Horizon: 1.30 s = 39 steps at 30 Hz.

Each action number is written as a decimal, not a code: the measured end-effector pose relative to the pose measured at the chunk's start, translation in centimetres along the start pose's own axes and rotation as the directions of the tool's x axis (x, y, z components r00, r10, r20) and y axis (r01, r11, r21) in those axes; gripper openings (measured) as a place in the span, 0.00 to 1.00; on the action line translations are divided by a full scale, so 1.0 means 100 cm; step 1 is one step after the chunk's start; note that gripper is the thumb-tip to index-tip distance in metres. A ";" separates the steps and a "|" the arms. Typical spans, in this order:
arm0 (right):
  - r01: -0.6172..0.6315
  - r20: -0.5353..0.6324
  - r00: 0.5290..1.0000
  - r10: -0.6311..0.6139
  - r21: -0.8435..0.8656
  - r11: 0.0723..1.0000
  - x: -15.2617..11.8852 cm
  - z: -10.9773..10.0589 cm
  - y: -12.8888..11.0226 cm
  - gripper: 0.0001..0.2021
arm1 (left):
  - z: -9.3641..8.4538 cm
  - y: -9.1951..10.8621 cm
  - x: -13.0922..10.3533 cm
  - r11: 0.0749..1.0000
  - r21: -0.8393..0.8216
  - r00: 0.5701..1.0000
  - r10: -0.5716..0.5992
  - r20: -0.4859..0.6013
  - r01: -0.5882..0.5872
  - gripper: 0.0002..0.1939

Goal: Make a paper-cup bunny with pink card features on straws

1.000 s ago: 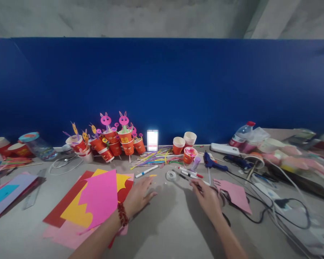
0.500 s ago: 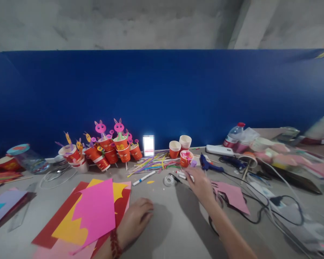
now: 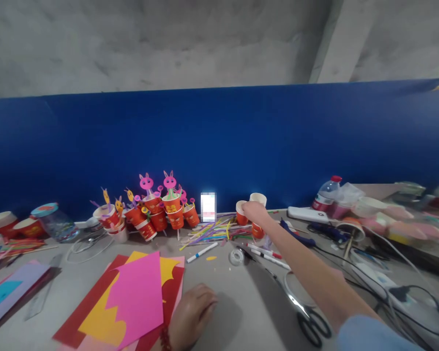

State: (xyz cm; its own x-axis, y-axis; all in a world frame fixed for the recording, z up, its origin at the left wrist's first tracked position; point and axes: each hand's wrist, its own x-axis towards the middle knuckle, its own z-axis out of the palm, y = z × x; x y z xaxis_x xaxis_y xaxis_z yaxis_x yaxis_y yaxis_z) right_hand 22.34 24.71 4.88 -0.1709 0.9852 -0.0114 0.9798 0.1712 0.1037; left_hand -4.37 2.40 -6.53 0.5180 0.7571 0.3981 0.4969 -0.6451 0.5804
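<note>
My right hand (image 3: 255, 211) reaches to the back of the table, its fingers closed at the rim of a red and white paper cup (image 3: 242, 217). The fingertips are partly hidden in the cup's mouth. Another stack of paper cups (image 3: 258, 198) stands just behind the hand. A red cup with pink pieces (image 3: 257, 231) sits below it, partly covered by my wrist. My left hand (image 3: 196, 309) rests loosely bent on the table with nothing in it, thumb apart from the fingers. Beside it lie sheets of pink paper (image 3: 141, 295), yellow paper and red paper.
Black-handled scissors (image 3: 310, 325) lie under my right forearm, near clear tape (image 3: 236, 256) and markers (image 3: 202, 252). Colored pipe cleaners (image 3: 208, 231) spread before a lit phone (image 3: 208, 207). Decorated cups (image 3: 173, 214) stand left. A glue gun (image 3: 296, 235), cables and a bottle (image 3: 326, 194) are right.
My right hand has moved from the markers up and back to the paper cups, uncovering the scissors. My left hand stays on the table. The view has tilted up slightly.
</note>
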 end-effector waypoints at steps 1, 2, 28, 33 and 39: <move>-0.006 0.008 1.000 0.006 0.004 1.000 0.001 0.000 0.002 0.17 | 0.000 -0.001 0.000 1.000 -0.004 1.000 -0.004 -0.007 0.004 0.09; -0.014 0.012 1.000 0.013 0.015 1.000 0.002 0.001 0.004 0.16 | 0.000 -0.002 0.000 1.000 -0.009 1.000 -0.007 -0.013 0.007 0.09; 0.264 -0.295 0.934 -0.201 0.190 0.946 -0.058 -0.066 0.000 0.12 | -0.004 -0.011 -0.003 0.975 -0.206 0.969 -0.129 -0.213 0.084 0.13; 0.493 -0.309 0.866 -0.394 0.383 0.782 -0.128 -0.040 -0.035 0.11 | -0.015 0.000 0.011 0.766 -0.612 0.933 -0.338 -0.120 0.199 0.31; 0.518 -0.384 0.850 -0.360 0.729 0.446 -0.180 -0.001 -0.067 0.11 | -0.013 0.028 0.032 0.203 -0.910 0.853 -0.466 0.235 0.361 0.37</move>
State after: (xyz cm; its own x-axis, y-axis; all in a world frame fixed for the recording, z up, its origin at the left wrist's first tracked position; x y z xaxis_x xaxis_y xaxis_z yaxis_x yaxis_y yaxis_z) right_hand 18.81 5.78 4.47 -0.5383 0.7735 0.3346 0.4248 0.5919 -0.6850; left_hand -2.17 3.13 -2.70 0.3743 0.9222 -0.0975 -0.3456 0.2363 0.9081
